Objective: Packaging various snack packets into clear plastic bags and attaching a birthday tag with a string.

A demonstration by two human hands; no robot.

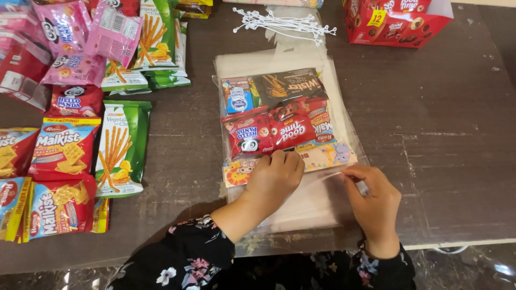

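Clear bag (322, 188) of snack packs (277, 126) flat on worktop (446, 123), long axis running away from person. Left hand (275, 177) presses contents, fingers together; right hand (373, 200) pinches bag's near right edge.

Clear plastic bag (322, 177) lay flat at frame centre on the dark table, open end toward the bottom edge, packed with snacks: two red packets (269, 130), a dark wafer pack (290, 85), a small blue carton (238, 99). A colourful cartoon card (322, 157) sat under the packets, across the bag's lower part.
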